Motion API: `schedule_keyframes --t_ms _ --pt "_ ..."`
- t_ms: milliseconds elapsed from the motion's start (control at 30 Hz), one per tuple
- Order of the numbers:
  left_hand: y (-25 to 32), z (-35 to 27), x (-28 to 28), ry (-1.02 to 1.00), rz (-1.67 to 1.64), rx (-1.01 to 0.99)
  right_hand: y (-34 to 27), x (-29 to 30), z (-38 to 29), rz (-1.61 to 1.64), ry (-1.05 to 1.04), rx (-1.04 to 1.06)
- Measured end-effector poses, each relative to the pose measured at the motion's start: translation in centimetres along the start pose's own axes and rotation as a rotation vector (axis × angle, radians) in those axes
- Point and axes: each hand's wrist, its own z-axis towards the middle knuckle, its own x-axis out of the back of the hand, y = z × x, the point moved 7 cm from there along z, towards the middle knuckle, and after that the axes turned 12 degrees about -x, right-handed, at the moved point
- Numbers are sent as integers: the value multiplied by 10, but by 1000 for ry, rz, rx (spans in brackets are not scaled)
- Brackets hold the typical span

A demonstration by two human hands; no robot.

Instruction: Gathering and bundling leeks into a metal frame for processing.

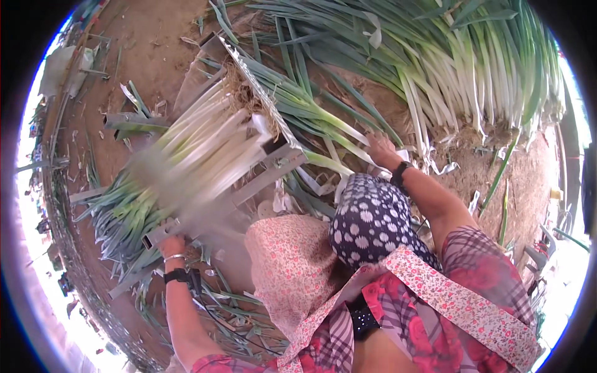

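Note:
My left hand (173, 246), with a bracelet and a dark wrist strap, is at the lower end of a metal rack (268, 179). A bar of the rack covers part of its fingers, so its grip is unclear. In the rack lies a thick bundle of long green onions (200, 135), roots against the upper metal plate (261, 93) and leaves toward the lower left. Part of the bundle is blurred. My right hand (383, 151), wearing a black wristband, is closed around the white stems of a few loose green onions (336, 123) beside my patterned knee.
A large heap of green onions (447, 79) spreads across the upper right, roots toward me. Leaf scraps (233, 312) litter the dirt ground (140, 28). A metal tool (543, 249) lies at the far right. A thin cable (224, 326) runs from my left wrist.

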Motion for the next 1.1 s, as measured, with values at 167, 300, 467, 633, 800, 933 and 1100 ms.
schedule_keyframes --t_ms 167,300,467,633,800,933,1100 --pt "-3 -5 -8 212 104 -58 -29 37 0 351 -227 71" --pt "-22 -9 -36 -160 -51 191 -10 38 -14 326 -229 154" --pt "0 1 -15 -167 -50 177 -46 142 -73 911 -371 -161" --pt "8 2 0 148 -53 108 -111 215 -123 989 -263 69" --pt "26 -5 7 466 -30 151 -226 266 -161 853 -105 511" --pt "40 -15 12 579 -146 201 -362 249 -163 565 69 767" --pt "49 -21 19 647 -228 212 -483 150 -143 241 0 1137"
